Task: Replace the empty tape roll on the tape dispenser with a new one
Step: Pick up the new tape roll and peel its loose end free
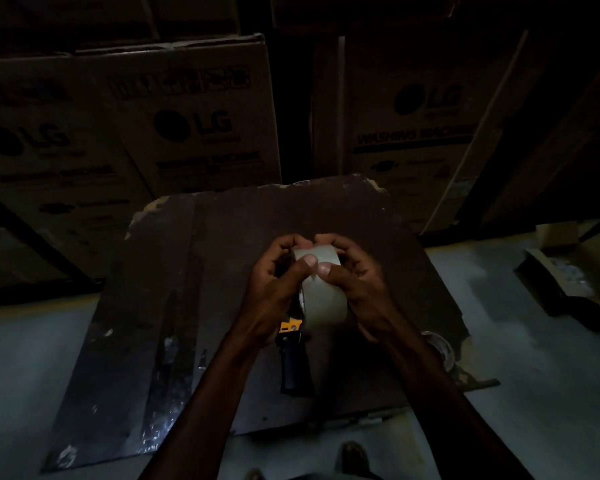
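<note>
A pale, full tape roll sits upright on the tape dispenser, whose yellow frame and black handle show just below it. My left hand grips the roll's left side, thumb pressed on the top of the tape. Closing on the roll from the right, my right hand has its thumb beside the left one. Both thumbs pinch the tape surface near the top. An empty-looking roll lies on the board at the right, partly hidden by my right forearm.
The work happens over a dark worn board on a grey floor. Large cardboard appliance boxes stand close behind it. An open flat box lies on the floor at the right. The scene is dim.
</note>
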Tool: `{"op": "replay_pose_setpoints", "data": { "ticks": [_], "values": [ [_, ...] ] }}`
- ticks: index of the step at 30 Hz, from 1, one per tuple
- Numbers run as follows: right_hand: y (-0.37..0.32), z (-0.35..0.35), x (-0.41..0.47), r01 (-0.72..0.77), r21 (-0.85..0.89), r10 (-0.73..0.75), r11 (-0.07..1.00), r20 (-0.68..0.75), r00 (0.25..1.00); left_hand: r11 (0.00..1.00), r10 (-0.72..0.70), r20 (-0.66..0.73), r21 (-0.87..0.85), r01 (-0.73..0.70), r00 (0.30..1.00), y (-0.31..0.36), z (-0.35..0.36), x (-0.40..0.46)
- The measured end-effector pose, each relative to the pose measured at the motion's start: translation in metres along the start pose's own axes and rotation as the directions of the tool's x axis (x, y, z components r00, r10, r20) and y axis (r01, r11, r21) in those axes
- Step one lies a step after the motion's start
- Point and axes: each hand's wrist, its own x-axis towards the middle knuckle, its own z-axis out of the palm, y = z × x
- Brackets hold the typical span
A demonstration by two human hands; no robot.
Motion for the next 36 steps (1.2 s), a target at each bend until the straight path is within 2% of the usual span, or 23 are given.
{"op": "replay_pose_setpoints", "data": {
  "ticks": [8, 14, 19, 23, 28, 33, 36],
  "values": [
    [0.001, 0.002, 0.004, -0.001, -0.017, 0.001, 1.000, -0.003, 1.000, 1.000, 0.029, -0.054, -0.007, -0.029, 0.998, 0.002, -0.003, 0.009],
    [-0.003, 0.001, 0.005, -0.023, -0.030, 0.023, 0.999, 0.026, 0.999, 0.999, 0.008, 0.055, 0.034, -0.010, 0.998, 0.008, -0.016, 0.012],
    [-0.004, -0.001, 0.009, -0.039, -0.088, 0.042, 0.995, 0.033, 0.999, 1.000, 0.020, 0.005, 0.002, -0.020, 1.000, 0.012, -0.016, 0.017],
    [0.000, -0.001, 0.012, -0.046, -0.101, 0.049, 0.994, 0.024, 0.999, 0.999, -0.003, -0.049, 0.042, 0.005, 0.999, 0.012, -0.019, 0.022],
    [-0.001, -0.006, 0.017, -0.036, -0.186, 0.037, 0.982, 0.001, 0.999, 0.998, 0.052, 0.056, 0.035, -0.054, 0.997, 0.006, -0.032, 0.025],
    [-0.004, -0.012, 0.020, -0.087, -0.269, 0.098, 0.959, 0.030, 0.995, 0.971, 0.139, 0.142, 0.173, -0.163, 0.980, 0.007, -0.042, 0.028],
    [-0.003, -0.012, 0.022, -0.101, -0.275, 0.112, 0.956, 0.023, 0.993, 0.959, 0.172, 0.147, 0.203, -0.200, 0.974, 0.005, -0.046, 0.030]
  ]
}}
